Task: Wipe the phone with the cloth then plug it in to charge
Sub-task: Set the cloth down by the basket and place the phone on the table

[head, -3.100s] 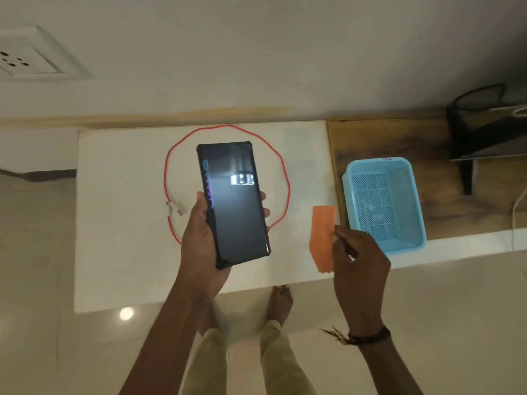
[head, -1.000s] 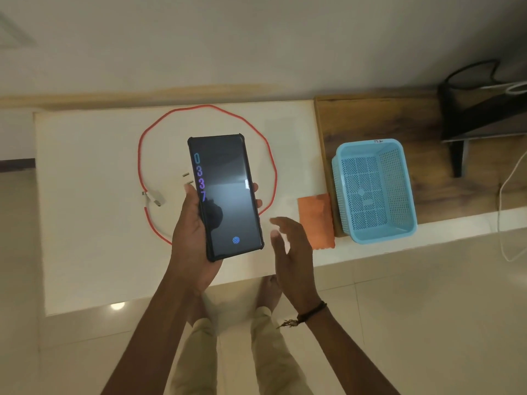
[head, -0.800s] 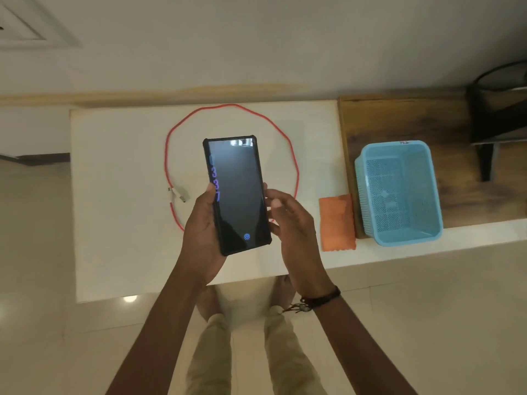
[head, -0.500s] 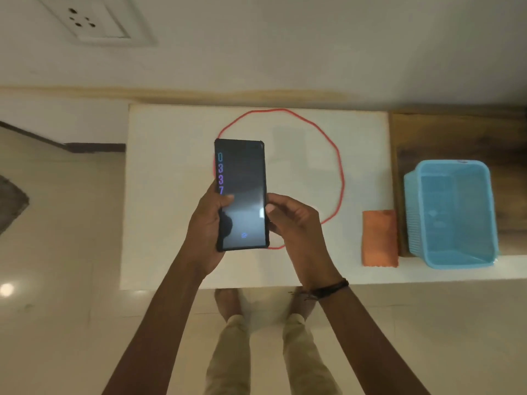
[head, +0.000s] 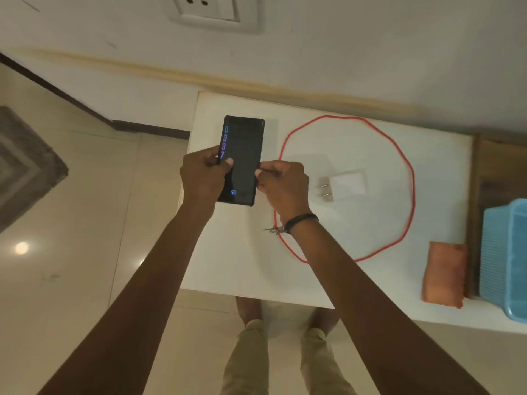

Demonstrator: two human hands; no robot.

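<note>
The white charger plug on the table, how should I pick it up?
Grab the charger plug by its flat white body, probably pinching from above across its two long sides. It lies flat on the white table, and its metal prongs stick out toward the right hand, so keep fingers off that end.

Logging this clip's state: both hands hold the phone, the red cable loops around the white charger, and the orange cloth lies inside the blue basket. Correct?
Not quite. In the head view the orange cloth lies on the white table beside the blue basket, not inside it. The rest holds: left hand and right hand hold the phone; the red cable loops around the white charger.
</note>
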